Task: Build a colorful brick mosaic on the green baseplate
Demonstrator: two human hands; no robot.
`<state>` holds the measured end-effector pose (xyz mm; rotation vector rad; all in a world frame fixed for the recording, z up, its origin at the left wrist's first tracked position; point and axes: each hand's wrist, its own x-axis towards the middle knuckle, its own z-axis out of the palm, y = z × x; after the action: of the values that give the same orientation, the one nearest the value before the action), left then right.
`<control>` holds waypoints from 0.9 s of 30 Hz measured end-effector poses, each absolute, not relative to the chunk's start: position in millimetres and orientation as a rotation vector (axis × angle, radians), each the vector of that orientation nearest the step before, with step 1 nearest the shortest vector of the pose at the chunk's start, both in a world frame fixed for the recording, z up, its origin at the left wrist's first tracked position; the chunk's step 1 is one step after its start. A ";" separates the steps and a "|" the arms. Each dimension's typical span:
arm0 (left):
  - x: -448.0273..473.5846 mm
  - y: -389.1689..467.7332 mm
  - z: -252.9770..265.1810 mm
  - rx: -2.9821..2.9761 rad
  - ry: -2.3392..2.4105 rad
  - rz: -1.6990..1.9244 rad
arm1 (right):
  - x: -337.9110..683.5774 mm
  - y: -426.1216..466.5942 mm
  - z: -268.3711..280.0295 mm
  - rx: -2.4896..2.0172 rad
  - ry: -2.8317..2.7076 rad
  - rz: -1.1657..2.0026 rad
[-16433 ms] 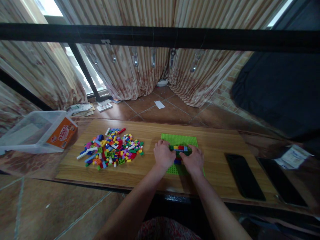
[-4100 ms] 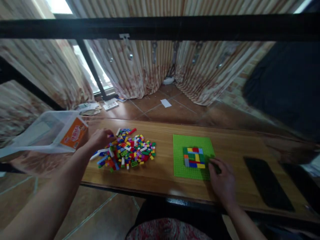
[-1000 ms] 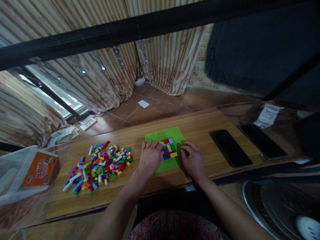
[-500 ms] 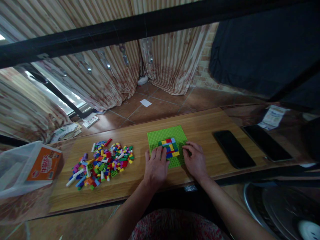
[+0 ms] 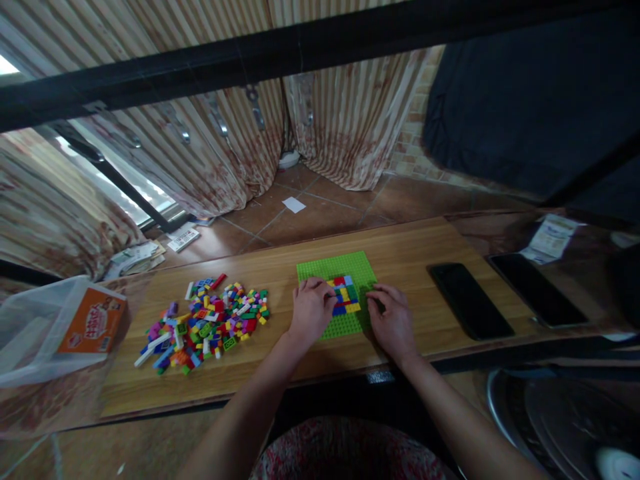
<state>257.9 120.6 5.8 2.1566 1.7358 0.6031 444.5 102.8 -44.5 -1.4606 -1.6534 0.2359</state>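
A: Take the green plate (image 5: pixel 357 263) as the clock's centre. What is nearest?

B: Patterned cloth (image 5: pixel 350 453) at six o'clock, between the forearms.

A: And the hands?

B: The right hand (image 5: pixel 394 320) is at four, its fingertips and thumb drawn near each other by the plate's edge. The left hand (image 5: pixel 311 310) is at eight, fingers bent, thumb close to the tips, covering the left side of the build (image 5: pixel 349 297). Both are small and shadowed here, so I can't tell whether either grips a brick.

A: Where does the build sit?

B: On the plate, around its middle, low and flat: red and light blue along the twelve o'clock edge, green at three, blue and yellow at six.

A: What is under and around the plate?

B: A wooden board (image 5: pixel 420 260). One phone (image 5: pixel 470 300) lies at three, a second phone (image 5: pixel 539 290) beyond it. At nine, well apart from the plate, is the pile (image 5: pixel 210 323) of loose mixed bricks. Past that, also at nine, stands a clear tub (image 5: pixel 45 363) with an orange label (image 5: pixel 90 321).

A: And farthest?

B: White paper (image 5: pixel 294 205) on the tiled floor (image 5: pixel 325 207) at eleven, then striped curtains (image 5: pixel 345 140) at twelve.
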 end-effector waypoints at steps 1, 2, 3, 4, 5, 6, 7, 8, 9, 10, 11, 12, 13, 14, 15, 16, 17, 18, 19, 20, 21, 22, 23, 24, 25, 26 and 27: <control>257.6 122.3 6.0 2.136 1.737 0.604 | 444.5 102.8 -44.8 -1.461 -1.652 0.233; 257.4 123.6 6.4 2.120 1.741 0.605 | 444.6 102.8 -45.1 -1.461 -1.650 0.230; 257.3 124.4 6.9 2.110 1.747 0.604 | 444.6 102.9 -45.4 -1.460 -1.649 0.229; 257.5 125.0 7.6 2.102 1.756 0.604 | 444.6 102.9 -45.7 -1.458 -1.650 0.227; 257.8 125.4 8.2 2.095 1.765 0.604 | 444.6 103.0 -45.8 -1.459 -1.649 0.225; 258.2 125.7 8.8 2.090 1.773 0.601 | 444.6 103.1 -45.7 -1.461 -1.648 0.223; 258.7 125.9 9.3 2.084 1.783 0.596 | 444.5 103.0 -45.5 -1.463 -1.649 0.225; 259.3 126.1 9.6 2.079 1.794 0.588 | 444.4 103.0 -45.1 -1.465 -1.649 0.228; 259.8 126.2 9.6 2.077 1.805 0.581 | 444.3 102.9 -44.6 -1.466 -1.649 0.233; 260.3 126.2 9.3 2.080 1.816 0.575 | 444.2 102.7 -44.0 -1.466 -1.650 0.238; 260.7 126.0 8.6 2.091 1.825 0.574 | 444.1 102.6 -43.5 -1.466 -1.650 0.243; 261.0 125.5 7.5 2.108 1.831 0.581 | 444.0 102.4 -43.0 -1.466 -1.650 0.247; 261.3 124.7 5.9 2.126 1.836 0.596 | 443.9 102.3 -42.7 -1.468 -1.648 0.250; 261.4 123.7 4.1 2.142 1.839 0.617 | 443.8 102.3 -42.5 -1.470 -1.647 0.252; 261.4 122.5 2.0 2.151 1.843 0.639 | 443.8 102.2 -42.5 -1.473 -1.645 0.254; 261.4 121.1 -0.2 2.150 1.848 0.663 | 443.8 102.3 -42.7 -1.473 -1.644 0.254; 261.4 119.7 -2.3 2.140 1.857 0.687 | 443.8 102.3 -43.0 -1.473 -1.642 0.253; 261.5 118.4 -4.3 2.122 1.874 0.712 | 443.9 102.4 -43.3 -1.472 -1.641 0.251; 261.7 117.1 -6.1 2.095 1.898 0.738 | 444.0 102.4 -43.7 -1.470 -1.642 0.250; 262.0 116.0 -7.5 2.062 1.928 0.763 | 444.1 102.5 -44.0 -1.468 -1.644 0.247; 262.4 115.1 -8.6 2.024 1.966 0.785 | 444.2 102.5 -44.2 -1.467 -1.648 0.243; 263.1 114.3 -9.3 1.985 2.006 0.801 | 444.3 102.4 -44.4 -1.469 -1.653 0.239; 263.9 113.6 -9.6 1.956 2.038 0.806 | 444.4 102.4 -44.6 -1.472 -1.659 0.234; 264.8 113.0 -9.6 1.938 2.060 0.804 | 444.5 102.3 -44.8 -1.474 -1.665 0.229; 265.9 112.5 -9.4 1.932 2.072 0.792 | 444.6 102.2 -45.1 -1.477 -1.671 0.225; 266.9 112.1 -9.0 1.936 2.076 0.774 | 444.8 102.2 -45.5 -1.479 -1.676 0.221; 267.9 111.6 -8.6 1.945 2.076 0.751 | 444.9 102.1 -46.0 -1.480 -1.682 0.218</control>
<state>267.9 111.6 -8.6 1.9455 2.0761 0.7510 444.9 102.1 -46.0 -1.4800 -1.6825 0.2178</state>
